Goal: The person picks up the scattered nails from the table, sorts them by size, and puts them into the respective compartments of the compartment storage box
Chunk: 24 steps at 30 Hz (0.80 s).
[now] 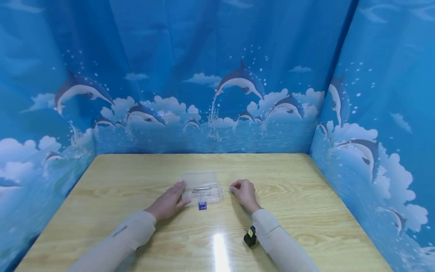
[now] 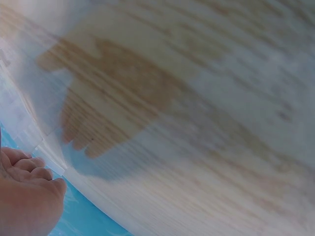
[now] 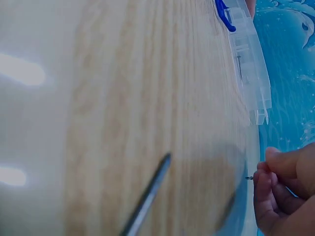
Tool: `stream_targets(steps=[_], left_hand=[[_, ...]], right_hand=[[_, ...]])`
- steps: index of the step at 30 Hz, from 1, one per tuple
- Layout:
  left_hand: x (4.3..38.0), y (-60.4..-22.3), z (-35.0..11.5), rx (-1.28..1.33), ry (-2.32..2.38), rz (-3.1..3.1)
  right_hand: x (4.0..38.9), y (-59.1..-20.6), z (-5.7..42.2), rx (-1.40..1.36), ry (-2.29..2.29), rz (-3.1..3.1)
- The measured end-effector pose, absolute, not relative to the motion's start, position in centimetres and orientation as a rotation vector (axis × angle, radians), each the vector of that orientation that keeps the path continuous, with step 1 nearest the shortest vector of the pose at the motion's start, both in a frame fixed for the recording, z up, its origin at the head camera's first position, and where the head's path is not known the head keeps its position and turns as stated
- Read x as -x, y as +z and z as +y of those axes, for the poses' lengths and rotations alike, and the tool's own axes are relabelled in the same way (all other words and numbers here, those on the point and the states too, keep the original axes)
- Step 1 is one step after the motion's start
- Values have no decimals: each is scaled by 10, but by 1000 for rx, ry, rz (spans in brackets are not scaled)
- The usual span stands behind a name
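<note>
Left hand (image 1: 170, 201), fingers loose, rests against left side of clear plastic box (image 1: 199, 176). Right hand (image 1: 245, 192) pinches tiny metal bit (image 3: 249, 178), just right of box. Thin shiny metal things (image 1: 202, 188) lie in box. Blue clip (image 1: 202, 206) at near edge. Black thing (image 1: 249, 239) by right sleeve (image 1: 280, 238). Wooden tabletop (image 1: 289, 170); dolphin curtains (image 1: 170, 56) behind.

A clear plastic case (image 1: 200, 176) is standing out against a glossy wood-grain surface (image 1: 163, 166).
The case is looking smooth and see-through, its blue tab (image 1: 202, 206) showing solid plastic; the slim rods (image 1: 202, 188) inside are gleaming like polished metal, the tiny piece (image 3: 249, 178) in the right hand (image 1: 244, 192) is appearing metallic, the dolphin-print curtain (image 1: 190, 45) is hanging as smooth, creased cloth, and the sleeves (image 1: 130, 234) are looking like matt fabric.
</note>
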<state>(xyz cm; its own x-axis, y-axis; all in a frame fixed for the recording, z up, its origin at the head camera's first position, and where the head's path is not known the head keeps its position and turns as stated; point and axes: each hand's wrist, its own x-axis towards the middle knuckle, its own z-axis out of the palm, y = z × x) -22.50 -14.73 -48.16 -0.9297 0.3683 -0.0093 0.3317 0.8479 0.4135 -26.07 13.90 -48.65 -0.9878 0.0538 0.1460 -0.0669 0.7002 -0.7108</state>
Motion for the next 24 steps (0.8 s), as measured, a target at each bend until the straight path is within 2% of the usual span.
stream_targets(steps=[24], left_hand=[[225, -486, -149, -574, 659, 2930]], right_hand=[[261, -495, 139, 149, 1082, -2679]])
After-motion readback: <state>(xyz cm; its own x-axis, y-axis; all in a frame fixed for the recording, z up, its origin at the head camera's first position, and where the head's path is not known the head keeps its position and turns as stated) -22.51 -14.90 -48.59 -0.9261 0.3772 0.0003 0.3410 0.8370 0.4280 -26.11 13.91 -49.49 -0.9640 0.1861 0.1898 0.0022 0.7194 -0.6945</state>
